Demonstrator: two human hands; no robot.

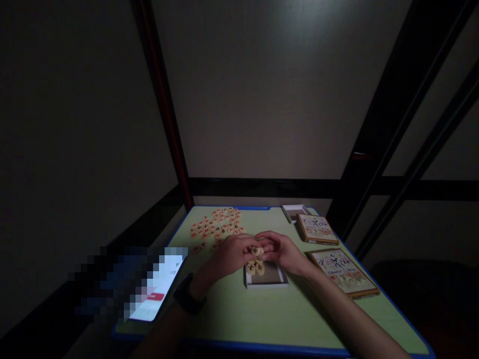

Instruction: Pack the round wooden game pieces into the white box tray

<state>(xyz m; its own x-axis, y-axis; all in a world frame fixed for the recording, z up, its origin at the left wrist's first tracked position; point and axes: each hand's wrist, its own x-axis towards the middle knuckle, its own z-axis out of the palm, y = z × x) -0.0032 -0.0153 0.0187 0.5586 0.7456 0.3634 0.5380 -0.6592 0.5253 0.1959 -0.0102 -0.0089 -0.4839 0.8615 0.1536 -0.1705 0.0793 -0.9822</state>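
Right over the open box (272,277) on the table (232,319), the left hand (232,253) and right hand (283,253) have a narrow grip around some game pieces (256,251), round so equally wide all ways, lettered face upward.

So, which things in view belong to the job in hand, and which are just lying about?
In the job:
held xiangqi pieces, between left hand and right hand
near open box, with pieces inside
spread xiangqi pieces, probably

Lying about, as far as this view shows:
far open box
nearer printed box
farther printed box
lit-screen device
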